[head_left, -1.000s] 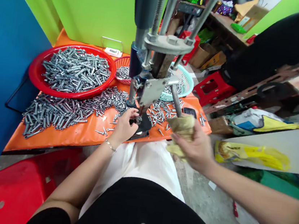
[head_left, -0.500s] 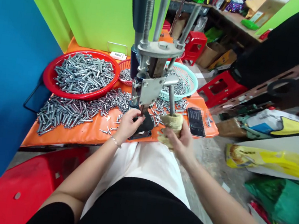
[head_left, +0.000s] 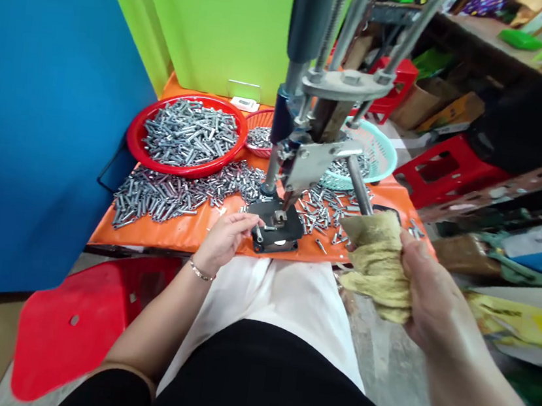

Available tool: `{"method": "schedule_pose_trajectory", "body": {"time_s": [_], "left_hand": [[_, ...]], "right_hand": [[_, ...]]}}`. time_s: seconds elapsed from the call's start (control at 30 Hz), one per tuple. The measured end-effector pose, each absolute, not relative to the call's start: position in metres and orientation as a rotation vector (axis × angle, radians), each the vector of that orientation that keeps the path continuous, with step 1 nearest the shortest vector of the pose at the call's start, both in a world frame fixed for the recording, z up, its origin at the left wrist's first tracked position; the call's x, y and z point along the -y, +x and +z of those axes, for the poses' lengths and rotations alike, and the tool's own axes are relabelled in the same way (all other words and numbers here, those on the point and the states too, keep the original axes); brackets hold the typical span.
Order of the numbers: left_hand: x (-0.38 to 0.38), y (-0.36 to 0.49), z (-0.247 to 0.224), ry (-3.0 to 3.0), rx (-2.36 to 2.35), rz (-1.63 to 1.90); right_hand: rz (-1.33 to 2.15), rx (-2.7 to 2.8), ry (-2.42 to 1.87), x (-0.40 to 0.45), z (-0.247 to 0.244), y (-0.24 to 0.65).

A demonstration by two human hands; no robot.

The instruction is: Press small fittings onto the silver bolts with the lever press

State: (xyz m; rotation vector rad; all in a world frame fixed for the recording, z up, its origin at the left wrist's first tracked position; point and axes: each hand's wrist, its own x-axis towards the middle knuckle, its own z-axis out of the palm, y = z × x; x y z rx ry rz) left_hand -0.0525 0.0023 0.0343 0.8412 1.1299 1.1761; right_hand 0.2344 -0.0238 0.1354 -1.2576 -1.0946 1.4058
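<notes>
A hand press stands on the table in front of me, its black base near the front edge. My right hand is closed around the yellowish cloth-wrapped end of the press lever, out to the right of the base. At the base's left side, my left hand pinches a small metal bolt, which lies over the black plate in front of the press's lower tip. Loose bolts are heaped to the left of the press, and several more lie to its right.
A red basin full of bolts is at the back left. Behind the press are a small red basket and a light-blue basket with metal parts. A phone, partly hidden, lies behind the lever. A red stool stands at lower left.
The lever has swung outward and towards me with my right hand on it. My left hand has drawn back from under the press, showing the bolt. The view has shifted.
</notes>
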Motion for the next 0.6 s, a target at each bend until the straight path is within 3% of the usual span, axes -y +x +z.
{"method": "schedule_pose_trajectory", "body": {"time_s": [0.2, 0.47, 0.6], "left_hand": [[0.004, -0.093, 0.028, 0.932, -1.364, 1.284], [-0.020, -0.233, 0.033, 1.293, -2.493, 1.397], [-0.015, -0.211, 0.027, 1.659, -2.329, 1.176]], "right_hand": [[1.382, 1.046, -1.385, 0.017, 0.110, 0.232], [1.416, 0.955, -1.452, 0.013, 0.106, 0.221], [1.428, 0.980, -1.437, 0.013, 0.107, 0.218]]}}
